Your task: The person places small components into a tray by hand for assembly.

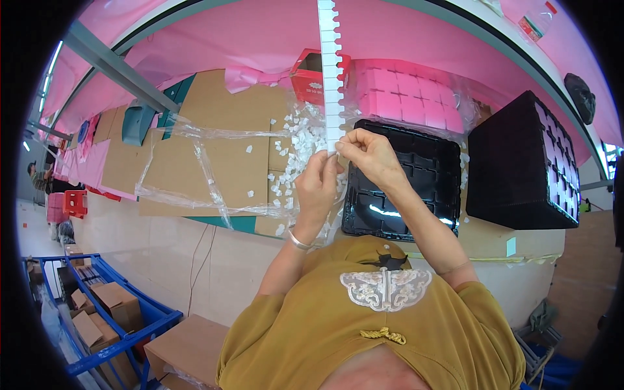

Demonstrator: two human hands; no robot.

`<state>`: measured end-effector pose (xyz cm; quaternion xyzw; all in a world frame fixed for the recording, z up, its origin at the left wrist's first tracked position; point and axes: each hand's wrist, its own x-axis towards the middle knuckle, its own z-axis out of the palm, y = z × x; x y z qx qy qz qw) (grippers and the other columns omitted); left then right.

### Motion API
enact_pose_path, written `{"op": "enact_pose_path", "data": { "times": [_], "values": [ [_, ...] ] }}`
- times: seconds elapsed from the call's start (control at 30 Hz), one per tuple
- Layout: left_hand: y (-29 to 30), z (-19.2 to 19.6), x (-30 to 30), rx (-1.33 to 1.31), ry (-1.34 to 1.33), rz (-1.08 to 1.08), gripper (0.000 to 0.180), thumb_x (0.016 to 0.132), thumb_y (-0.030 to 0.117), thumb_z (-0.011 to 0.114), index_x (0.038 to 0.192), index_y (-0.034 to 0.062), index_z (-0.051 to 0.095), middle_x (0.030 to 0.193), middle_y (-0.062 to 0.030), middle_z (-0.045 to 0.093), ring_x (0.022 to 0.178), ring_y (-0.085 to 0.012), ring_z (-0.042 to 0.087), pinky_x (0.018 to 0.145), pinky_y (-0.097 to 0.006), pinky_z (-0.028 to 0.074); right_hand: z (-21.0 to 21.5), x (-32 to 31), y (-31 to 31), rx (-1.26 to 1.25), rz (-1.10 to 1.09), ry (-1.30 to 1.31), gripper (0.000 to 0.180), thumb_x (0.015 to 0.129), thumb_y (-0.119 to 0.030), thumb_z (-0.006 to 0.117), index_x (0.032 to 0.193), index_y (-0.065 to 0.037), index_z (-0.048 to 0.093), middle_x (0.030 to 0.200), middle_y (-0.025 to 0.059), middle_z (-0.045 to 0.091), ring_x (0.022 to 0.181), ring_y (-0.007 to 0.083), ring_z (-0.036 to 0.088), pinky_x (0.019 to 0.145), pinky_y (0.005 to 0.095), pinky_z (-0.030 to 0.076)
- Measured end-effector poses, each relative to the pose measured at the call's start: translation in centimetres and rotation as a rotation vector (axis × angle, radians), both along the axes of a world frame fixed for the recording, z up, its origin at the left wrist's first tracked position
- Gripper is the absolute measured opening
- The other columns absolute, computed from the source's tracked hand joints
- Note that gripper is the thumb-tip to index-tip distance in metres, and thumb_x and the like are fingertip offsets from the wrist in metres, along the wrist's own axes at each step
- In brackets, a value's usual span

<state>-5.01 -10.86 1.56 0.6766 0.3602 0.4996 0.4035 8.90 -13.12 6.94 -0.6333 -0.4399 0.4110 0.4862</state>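
Observation:
Both my hands pinch the near end of a long white foam strip (330, 58) with notched edges that reaches away over the table. My left hand (317, 185) holds its lower end from the left. My right hand (368, 155) grips it from the right with fingertips. Many small white foam bits (291, 153) lie scattered on the brown cardboard (221, 130) just left of the strip. A black moulded tray (416, 175) sits under my right forearm.
A stack of black trays (520, 162) stands at the right. Pink foam blocks in clear plastic (406, 94) and a red box (307, 78) lie behind. Clear plastic film (188, 162) covers the cardboard. A blue cart with cardboard boxes (104, 312) is at lower left; a person (40, 175) works at far left.

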Motion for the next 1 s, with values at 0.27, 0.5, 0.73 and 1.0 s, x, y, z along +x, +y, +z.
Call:
{"op": "enact_pose_path", "data": {
  "times": [0.27,0.5,0.73,1.0],
  "values": [
    [3.0,-1.3,1.0,0.359,0.156,0.091,0.010,0.086,0.001,0.063,0.095,0.0001,0.062,0.072,-0.0117,0.066,0.061,-0.0235,0.066,0.053,-0.032,0.050,-0.1,2.1,-0.6,-0.054,-0.109,0.005,0.018,0.084,-0.020,0.070,0.088,-0.002,0.068,0.073,-0.0033,0.060,0.065,0.0033,0.049,0.059,0.0196,0.039],
    [4.4,-2.2,0.3,-0.067,0.032,-0.048,0.013,0.091,0.002,0.058,0.104,-0.0012,0.061,0.085,-0.0085,0.070,0.066,-0.0093,0.062,0.056,-0.025,0.047,-9.4,13.7,0.5,-0.210,-0.333,0.162,0.012,0.082,-0.018,0.070,0.085,-0.007,0.068,0.065,-0.0042,0.053,0.051,0.0023,0.041,0.044,0.0174,0.028],
    [4.3,-1.3,0.3,-0.310,-0.037,-0.148,0.030,0.095,0.004,0.050,0.125,-0.0005,0.051,0.087,-0.0041,0.068,0.058,-0.0027,0.045,0.052,-0.019,0.037,-17.3,12.6,3.7,-0.448,-0.289,-0.389,0.024,0.079,-0.025,0.069,0.088,-0.003,0.071,0.086,0.0104,0.070,0.085,0.0230,0.066,0.079,0.0358,0.049],
    [3.8,-1.8,0.2,-0.405,-0.191,-0.108,0.021,0.097,0.016,0.055,0.112,0.0018,0.060,0.076,-0.0019,0.066,0.060,-0.0025,0.049,0.053,-0.019,0.039,-16.2,10.6,4.4,-0.581,-0.258,-0.815,0.032,0.082,-0.029,0.067,0.094,0.000,0.067,0.102,0.0213,0.067,0.100,0.0381,0.063,0.086,0.0465,0.049]
  ]
}}
